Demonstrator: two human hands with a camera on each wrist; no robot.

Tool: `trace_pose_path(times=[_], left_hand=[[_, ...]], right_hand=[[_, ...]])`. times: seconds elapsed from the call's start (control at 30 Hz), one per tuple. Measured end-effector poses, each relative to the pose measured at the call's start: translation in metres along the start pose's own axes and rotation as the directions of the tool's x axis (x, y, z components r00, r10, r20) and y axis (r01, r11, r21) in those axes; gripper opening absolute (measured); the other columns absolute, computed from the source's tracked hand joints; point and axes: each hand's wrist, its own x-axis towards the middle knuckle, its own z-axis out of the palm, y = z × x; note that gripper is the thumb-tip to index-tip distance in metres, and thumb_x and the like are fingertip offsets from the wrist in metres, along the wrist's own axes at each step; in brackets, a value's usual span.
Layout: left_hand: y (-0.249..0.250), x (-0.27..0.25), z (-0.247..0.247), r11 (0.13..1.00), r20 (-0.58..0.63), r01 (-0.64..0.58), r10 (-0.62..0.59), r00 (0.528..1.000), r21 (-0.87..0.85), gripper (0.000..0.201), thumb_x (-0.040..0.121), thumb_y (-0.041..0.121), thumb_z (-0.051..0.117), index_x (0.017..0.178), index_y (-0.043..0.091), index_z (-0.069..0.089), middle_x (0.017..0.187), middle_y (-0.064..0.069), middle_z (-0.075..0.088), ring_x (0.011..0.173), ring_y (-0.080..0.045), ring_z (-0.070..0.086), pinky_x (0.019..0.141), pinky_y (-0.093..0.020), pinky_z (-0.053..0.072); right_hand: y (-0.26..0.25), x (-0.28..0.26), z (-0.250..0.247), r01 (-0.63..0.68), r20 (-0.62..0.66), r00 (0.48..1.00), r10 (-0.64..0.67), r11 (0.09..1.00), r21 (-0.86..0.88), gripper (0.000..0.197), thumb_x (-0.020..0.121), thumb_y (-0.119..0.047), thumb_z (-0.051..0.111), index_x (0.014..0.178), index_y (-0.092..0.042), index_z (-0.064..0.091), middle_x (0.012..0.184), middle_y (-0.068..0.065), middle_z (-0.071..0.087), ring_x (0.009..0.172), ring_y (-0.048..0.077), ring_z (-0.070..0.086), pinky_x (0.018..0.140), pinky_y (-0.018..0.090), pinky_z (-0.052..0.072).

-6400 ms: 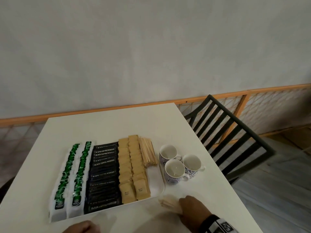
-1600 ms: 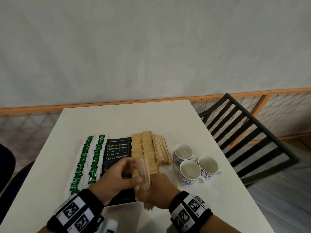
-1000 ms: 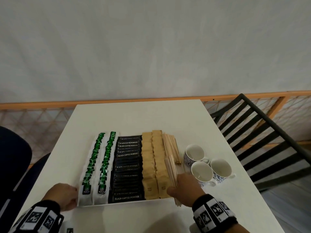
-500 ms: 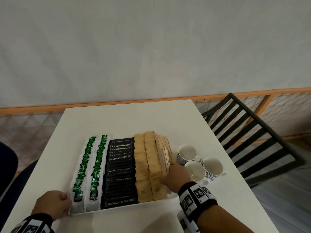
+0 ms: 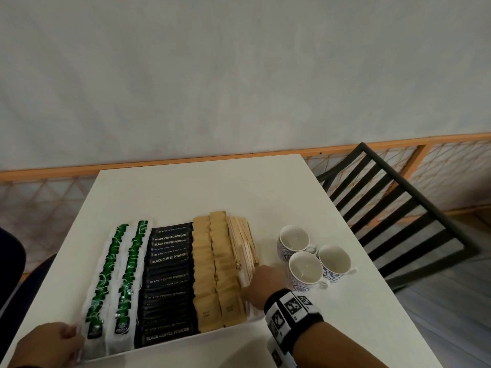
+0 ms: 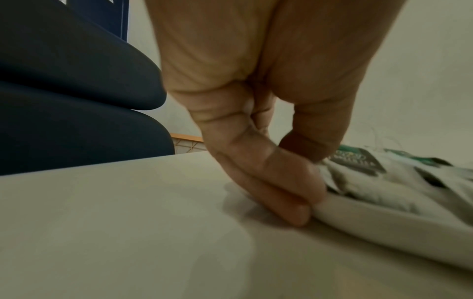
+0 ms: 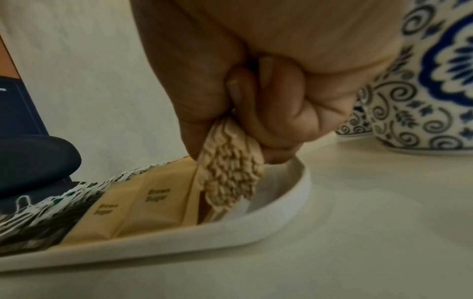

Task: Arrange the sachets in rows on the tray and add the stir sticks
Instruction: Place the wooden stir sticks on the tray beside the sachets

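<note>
- Gripping a bundle of thin wooden stir sticks point(image 7: 230, 172), the right hand point(image 5: 265, 284) is held over the white oblong tray point(image 7: 281, 214).
- The tray's left rim is pinched by the left hand point(image 5: 50, 343) on the white worktop point(image 5: 212, 187).

White table point(image 5: 202, 192): tray point(image 5: 170, 350), three cups point(image 5: 305, 270).

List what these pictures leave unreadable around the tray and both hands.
- Head view: right hand covers the near ends of the stir sticks.
- Head view: near black sachets print is blurred.
- Left wrist view: fingers hide the tray corner.
- Right wrist view: stick count too blurred.
</note>
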Motion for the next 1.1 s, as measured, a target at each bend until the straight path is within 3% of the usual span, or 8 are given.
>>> trace_pose_path(times=[0.33,0.47,0.57,0.7,0.83,0.9,1.0,1.1], left_hand=[[-0.047,0.042,0.019,1.000,-0.095,-0.001,0.002,0.996,0.017,0.024,0.064,0.015,0.077,0.073,0.002,0.058,0.078,-0.024,0.062,0.076,-0.034,0.060,0.072,-0.034,0.042],[0.035,-0.037,-0.022,0.983,-0.245,-0.183,0.171,0.954,-0.028,0.024,0.073,0.002,0.064,0.085,0.018,0.052,0.069,-0.009,0.055,0.061,-0.028,0.056,0.055,-0.031,0.042],[0.135,-0.136,-0.038,0.893,-0.251,-0.448,0.424,0.870,-0.042,0.026,0.084,-0.002,0.058,0.087,0.024,0.055,0.082,0.001,0.055,0.068,-0.016,0.056,0.057,-0.028,0.039],[0.199,-0.162,-0.003,0.660,-0.022,-0.751,0.752,0.659,0.022,0.022,0.090,0.016,0.058,0.100,0.036,0.056,0.103,0.020,0.050,0.091,0.005,0.051,0.076,-0.013,0.041],[0.233,-0.158,0.039,0.421,0.149,-0.896,0.886,0.440,0.144,0.030,0.090,0.028,0.049,0.119,0.034,0.057,0.118,0.014,0.051,0.112,-0.009,0.046,0.095,-0.028,0.041],[0.243,-0.159,0.052,0.358,0.232,-0.895,0.877,0.420,0.267,0.040,0.086,0.031,0.048,0.125,0.031,0.056,0.125,0.009,0.052,0.119,-0.019,0.045,0.094,-0.035,0.042],[0.252,-0.159,0.059,0.366,0.253,-0.854,0.845,0.471,0.369,0.044,0.089,0.033,0.047,0.133,0.031,0.050,0.136,0.012,0.045,0.127,-0.017,0.035,0.100,-0.034,0.036],[0.256,-0.155,0.065,0.347,0.199,-0.866,0.878,0.435,0.361,0.052,0.086,0.042,0.029,0.131,0.030,0.051,0.137,0.014,0.045,0.128,-0.016,0.034,0.100,-0.032,0.034]], right_hand=[[-0.007,0.001,0.007,0.042,0.014,0.999,-0.043,0.999,0.013,0.044,0.082,-0.031,0.071,0.115,-0.004,0.059,0.118,0.009,0.064,0.109,0.021,0.062,0.085,0.025,0.051],[-0.007,0.002,0.006,0.073,0.020,0.997,-0.072,0.997,-0.020,0.040,0.082,-0.032,0.070,0.109,-0.003,0.062,0.114,0.010,0.065,0.107,0.022,0.062,0.084,0.026,0.051],[-0.005,0.003,0.006,0.070,0.028,0.997,-0.070,0.997,-0.009,0.027,0.082,-0.029,0.070,0.098,-0.009,0.062,0.107,0.008,0.065,0.100,0.020,0.064,0.080,0.023,0.052],[-0.001,0.000,0.005,0.083,0.002,0.997,-0.083,0.996,0.015,0.035,0.080,-0.031,0.070,0.103,-0.006,0.062,0.102,0.008,0.063,0.089,0.019,0.059,0.072,0.023,0.048],[0.005,-0.004,0.005,0.137,-0.056,0.989,-0.137,0.990,0.012,0.046,0.080,-0.044,0.068,0.108,-0.007,0.063,0.108,0.008,0.066,0.094,0.022,0.062,0.067,0.023,0.037],[0.009,-0.006,0.005,0.166,-0.074,0.984,-0.164,0.985,0.035,0.041,0.082,-0.045,0.064,0.099,-0.009,0.065,0.098,0.008,0.067,0.093,0.024,0.065,0.065,0.023,0.037],[0.016,-0.012,0.002,0.187,-0.091,0.980,-0.177,0.976,0.109,0.032,0.084,-0.042,0.062,0.066,-0.018,0.050,0.065,-0.005,0.049,0.067,0.016,0.056,0.052,0.017,0.032],[0.020,-0.016,0.002,0.236,-0.114,0.968,-0.225,0.968,0.090,0.042,0.092,-0.046,0.035,0.061,-0.018,0.038,0.065,0.000,0.045,0.066,0.018,0.048,0.057,0.025,0.030]])
